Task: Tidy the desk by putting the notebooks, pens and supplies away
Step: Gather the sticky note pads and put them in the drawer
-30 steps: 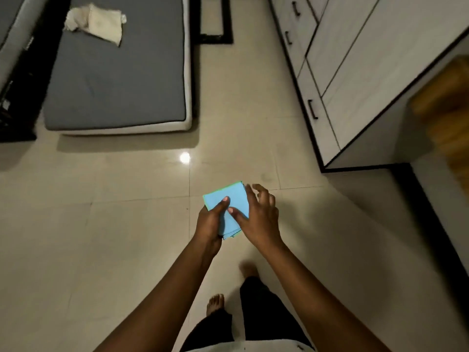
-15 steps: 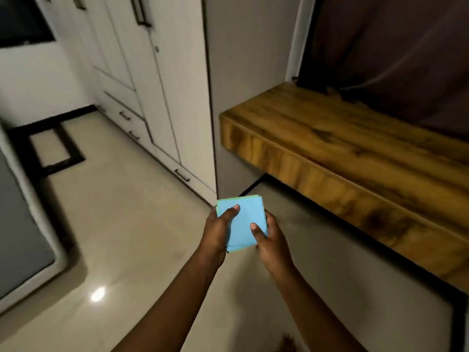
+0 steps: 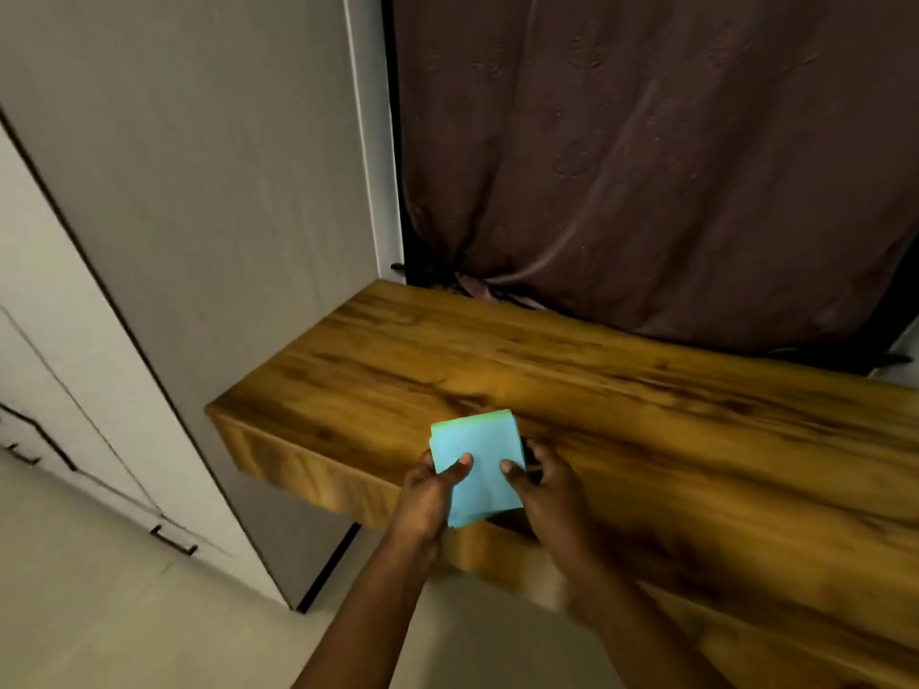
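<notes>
stack (image 3: 475, 469): square thin blue sheets, green far edge, held between both hands
left hand (image 3: 427, 499): clamped its left side, thumb on top
right hand (image 3: 552, 494): clamped its right side
desk (image 3: 497, 360): glossy wood-grain slab, lay under hands
change: hands were short of desk earlier

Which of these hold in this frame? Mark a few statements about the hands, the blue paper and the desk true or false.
1. The left hand and the right hand both hold the blue paper stack. True.
2. The stack lies untouched on the wooden desk. False: both hands hold it at the desk's front edge.
3. A dark curtain hangs behind the desk. True.
4. The right hand's thumb is hidden under the stack. False: it presses on top.
</notes>
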